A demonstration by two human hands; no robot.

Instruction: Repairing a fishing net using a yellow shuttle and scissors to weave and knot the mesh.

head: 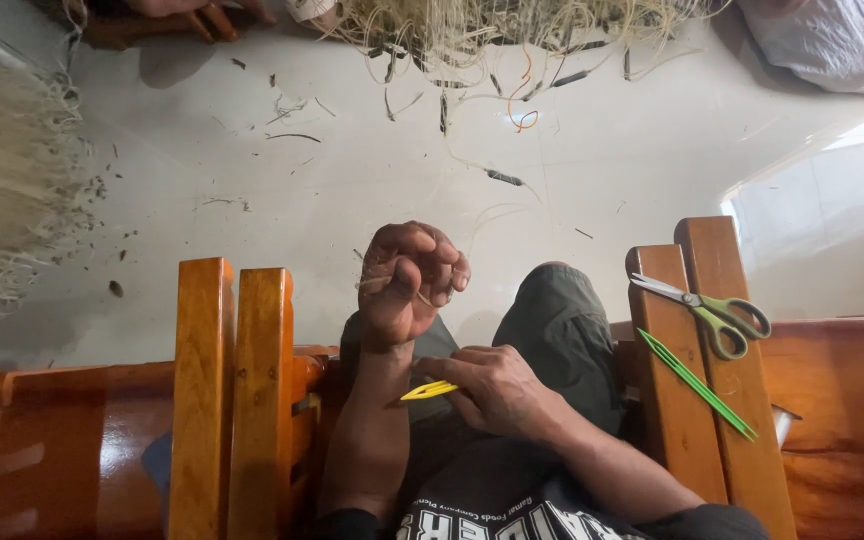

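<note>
A small yellow netting needle, flat and pointed with an open slot along its middle, lies nearly level with its tip aimed left, pinched at its right end above the lap. A thin pale twine runs through a raised, curled fist just above it.

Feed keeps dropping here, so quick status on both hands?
Left hand raised, fist closed on thin pale line. Right hand pinching yellow netting needle. Nothing between them.
</note>
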